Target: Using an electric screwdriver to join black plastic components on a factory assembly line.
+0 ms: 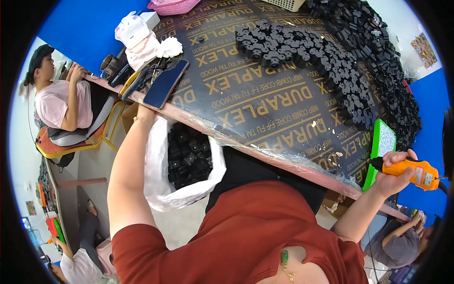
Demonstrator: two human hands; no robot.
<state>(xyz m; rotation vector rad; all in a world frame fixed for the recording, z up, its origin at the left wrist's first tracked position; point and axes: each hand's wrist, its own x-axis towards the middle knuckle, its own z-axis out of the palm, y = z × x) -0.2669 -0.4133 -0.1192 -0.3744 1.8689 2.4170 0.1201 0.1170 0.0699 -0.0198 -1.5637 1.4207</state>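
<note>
My right hand [395,179], at the right table edge, is wrapped round an orange corded hand-held tool [414,173] with a black tip. The tip points left toward a green-framed pad [379,146] with a speckled grey face, which leans at the table edge. My left forearm [128,175] reaches up to the table's left edge, just below a dark phone [166,84]. The fingers of my left hand are hidden there by the edge. A white bag [157,182] full of small black plastic parts [190,154] hangs open beside that forearm.
Many black plastic parts [283,45] lie in a band across the patterned tabletop [236,99], beside a larger dark heap [378,52]. Tissues [142,47], a metal mug [111,64] and hand tools [135,80] crowd the left edge. Other people [61,102] sit at both sides.
</note>
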